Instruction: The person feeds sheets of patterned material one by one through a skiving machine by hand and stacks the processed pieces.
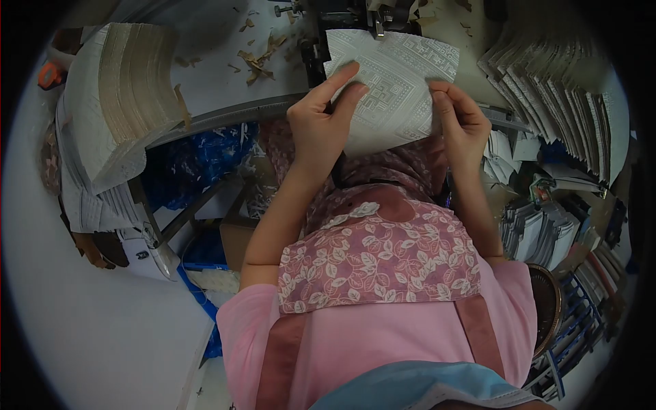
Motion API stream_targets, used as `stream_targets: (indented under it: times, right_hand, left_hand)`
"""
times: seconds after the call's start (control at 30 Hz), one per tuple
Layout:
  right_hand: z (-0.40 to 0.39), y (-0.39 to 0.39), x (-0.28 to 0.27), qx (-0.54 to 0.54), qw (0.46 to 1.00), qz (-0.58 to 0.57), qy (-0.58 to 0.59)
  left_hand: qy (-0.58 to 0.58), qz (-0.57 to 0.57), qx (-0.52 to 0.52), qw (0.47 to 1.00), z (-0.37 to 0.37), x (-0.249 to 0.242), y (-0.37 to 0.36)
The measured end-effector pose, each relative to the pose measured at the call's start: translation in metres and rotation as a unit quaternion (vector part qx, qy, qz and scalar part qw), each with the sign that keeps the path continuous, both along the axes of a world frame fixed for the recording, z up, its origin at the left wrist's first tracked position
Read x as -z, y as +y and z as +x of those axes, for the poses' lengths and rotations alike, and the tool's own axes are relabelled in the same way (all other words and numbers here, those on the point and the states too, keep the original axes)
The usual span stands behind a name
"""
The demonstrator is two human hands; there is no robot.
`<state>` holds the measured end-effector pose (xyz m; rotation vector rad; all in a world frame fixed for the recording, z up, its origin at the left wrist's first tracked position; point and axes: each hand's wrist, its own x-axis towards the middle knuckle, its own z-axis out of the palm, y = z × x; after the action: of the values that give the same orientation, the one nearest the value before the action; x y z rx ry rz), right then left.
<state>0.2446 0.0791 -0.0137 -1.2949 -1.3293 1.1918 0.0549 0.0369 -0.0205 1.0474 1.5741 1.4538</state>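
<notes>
A pale grey-white sheet with an embossed geometric pattern is held up in front of me, its far edge under the metal foot of a machine. My left hand grips the sheet's left side, thumb and forefinger on its patterned face and the other fingers hidden behind. At the right edge my right hand pinches the sheet between thumb and bent fingers. The sheet's near edge hangs over my lap, above the flowered apron.
At the left stands a tall stack of sheets. Fanned patterned sheets lie at the right. Brown scraps litter the worktop near its ruler-marked edge. Blue plastic and a cardboard box sit below.
</notes>
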Motion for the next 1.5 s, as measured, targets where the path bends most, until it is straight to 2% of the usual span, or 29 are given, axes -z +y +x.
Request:
stream_targets:
  times: [0.07, 0.17, 0.27, 0.37, 0.47, 0.5, 0.57, 0.63, 0.73, 0.93, 1.0, 1.03, 1.07, 1.13, 1.17, 1.23, 1.27, 1.3, 1.33, 1.37, 1.4, 1.47, 1.5]
  right_hand:
    - [0.009, 0.0, 0.003, 0.013, 1.0, 0.002, -0.009]
    - [0.022, -0.001, 0.0, 0.041, 0.998, 0.004, -0.041]
    - [0.037, -0.004, -0.003, 0.051, 0.998, 0.022, -0.043]
    - [0.041, -0.008, -0.002, 0.072, 0.997, 0.013, -0.026]
    - [0.056, -0.015, 0.007, 0.045, 0.999, -0.019, 0.013]
    - [0.053, -0.019, 0.007, 0.035, 0.998, -0.011, 0.059]
    - [0.064, -0.027, 0.028, 0.049, 0.998, -0.038, 0.01]
    - [0.066, -0.025, 0.028, 0.008, 0.997, -0.016, -0.069]
    - [0.051, -0.025, 0.009, -0.018, 0.984, -0.099, 0.145]
    - [0.041, -0.027, 0.002, -0.029, 0.981, -0.107, 0.159]
    - [0.04, -0.029, -0.002, -0.071, 0.974, -0.118, 0.18]
    - [0.041, -0.028, -0.003, -0.093, 0.969, -0.124, 0.194]
    - [0.058, -0.021, 0.003, -0.224, 0.956, -0.106, 0.155]
    - [0.058, -0.014, -0.01, -0.284, 0.936, -0.109, 0.178]
    - [0.064, -0.006, -0.005, -0.289, 0.915, -0.134, 0.25]
    - [0.049, 0.014, -0.036, -0.309, 0.886, -0.186, 0.293]
    - [0.037, 0.023, -0.052, -0.365, 0.873, -0.181, 0.267]
    - [0.025, 0.031, -0.061, -0.421, 0.855, -0.192, 0.236]
    - [0.012, 0.037, -0.072, -0.475, 0.832, -0.201, 0.202]
    - [-0.003, 0.038, -0.093, -0.503, 0.829, -0.221, 0.107]
    - [-0.016, 0.04, -0.099, -0.545, 0.817, -0.185, 0.031]
    - [-0.041, 0.037, -0.116, -0.583, 0.795, -0.087, -0.146]
    - [-0.048, 0.032, -0.121, -0.569, 0.803, -0.051, -0.172]
  left_hand:
    - [-0.015, -0.006, 0.013, 1.0, 0.005, 0.0, 0.003]
    - [0.027, -0.025, 0.05, 0.998, 0.013, 0.001, 0.007]
    - [0.022, 0.023, 0.065, 0.997, 0.028, 0.006, 0.016]
    - [0.121, 0.018, 0.106, 0.987, 0.031, -0.014, 0.016]
    - [0.284, 0.233, 0.217, 0.905, 0.03, -0.024, 0.01]
    - [0.3, 0.224, 0.261, 0.889, 0.028, -0.03, 0.002]
    - [0.319, 0.258, 0.28, 0.868, 0.027, -0.035, -0.008]
    - [0.34, 0.28, 0.287, 0.851, 0.023, -0.037, -0.014]
    - [0.336, 0.288, 0.285, 0.85, 0.018, -0.037, -0.019]
    - [0.311, 0.291, 0.279, 0.861, 0.011, -0.031, -0.03]
    - [0.212, 0.288, 0.223, 0.907, 0.008, -0.03, -0.034]
    - [0.164, 0.285, 0.194, 0.924, 0.005, -0.029, -0.036]
    - [0.125, 0.274, 0.126, 0.945, 0.001, -0.024, -0.041]
    - [0.115, 0.191, 0.072, 0.972, -0.012, -0.05, -0.05]
    - [0.197, 0.254, 0.092, 0.943, -0.02, -0.056, -0.043]
    - [0.317, 0.325, 0.201, 0.868, -0.015, -0.084, -0.028]
    - [0.412, 0.311, 0.263, 0.815, -0.005, -0.095, -0.025]
    - [0.43, 0.326, 0.316, 0.78, 0.009, -0.097, -0.022]
    - [0.446, 0.34, 0.367, 0.742, 0.025, -0.098, -0.017]
    - [0.459, 0.323, 0.435, 0.703, 0.041, -0.093, -0.014]
    - [0.47, 0.304, 0.501, 0.66, 0.055, -0.084, -0.013]
    - [0.53, 0.314, 0.495, 0.613, 0.071, -0.069, -0.015]
    - [0.558, 0.32, 0.492, 0.587, 0.073, -0.064, -0.015]
